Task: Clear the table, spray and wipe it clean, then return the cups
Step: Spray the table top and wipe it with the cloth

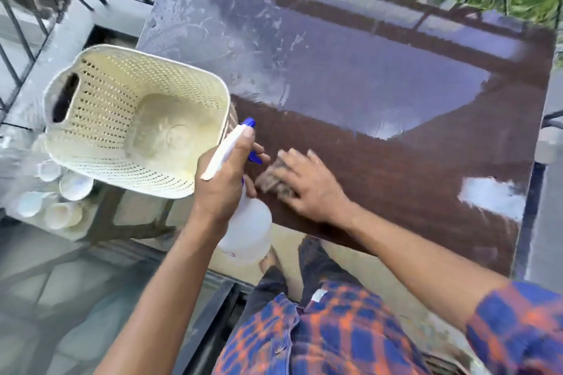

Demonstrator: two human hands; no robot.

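Several white ceramic cups [74,186] lay clustered at far left, beneath an empty cream perforated plastic basket [134,119]. The left hand [225,179] had its fingers wrapped around a translucent white spray bottle with a blue nozzle [246,222]. The right hand [307,186], fingers spread flat, pressed a brownish cloth [274,179] onto the glossy dark brown counter [396,137].

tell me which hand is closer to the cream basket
Left. The left hand, holding the spray bottle, sits right beside the basket at its near corner; the right hand presses the cloth farther along the table.
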